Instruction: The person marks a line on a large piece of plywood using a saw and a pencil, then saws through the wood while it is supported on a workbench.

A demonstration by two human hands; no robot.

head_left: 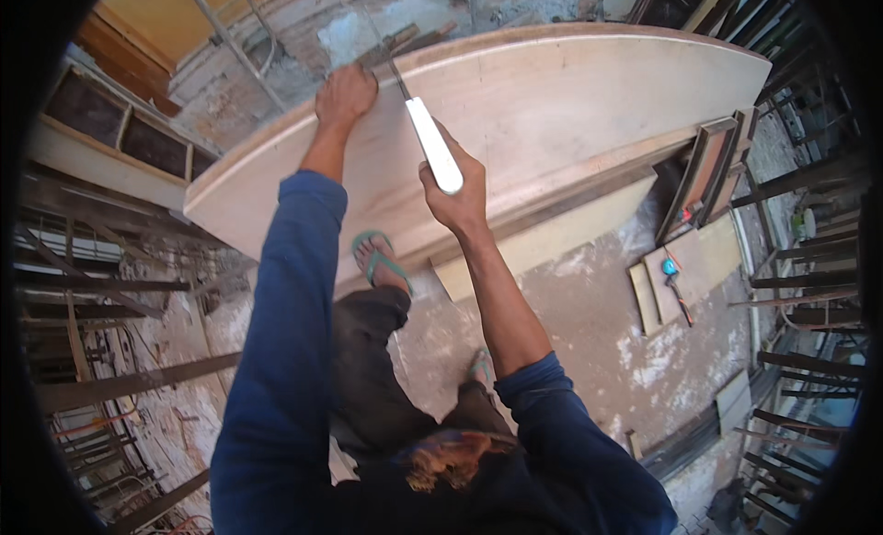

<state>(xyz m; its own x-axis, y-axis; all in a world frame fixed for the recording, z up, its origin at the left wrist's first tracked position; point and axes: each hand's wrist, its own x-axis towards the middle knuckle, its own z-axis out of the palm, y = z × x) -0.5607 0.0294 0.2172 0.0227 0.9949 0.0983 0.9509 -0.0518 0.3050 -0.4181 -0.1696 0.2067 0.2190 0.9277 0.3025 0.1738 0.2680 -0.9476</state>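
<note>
A long pale wooden board (515, 103) lies across the upper middle, its far edge curved. My right hand (460, 187) is wrapped round the white handle of a handsaw (430, 141). The saw's thin blade reaches away from me over the board's far edge; its far end blurs into the background. Just left of the blade, my left hand (348, 93) bears on the far edge with its fingers curled over it. My left foot, in a green flip-flop (371, 241), rests at the board's near side.
Below the board lies a pale plank (552, 241). To the right, a blue-and-black tool (670, 270) sits on a flat wooden piece (704, 254), near a small wooden frame (704, 172). Stacked timber (814, 287) lines the right side, and more beams (138, 383) lie at the left.
</note>
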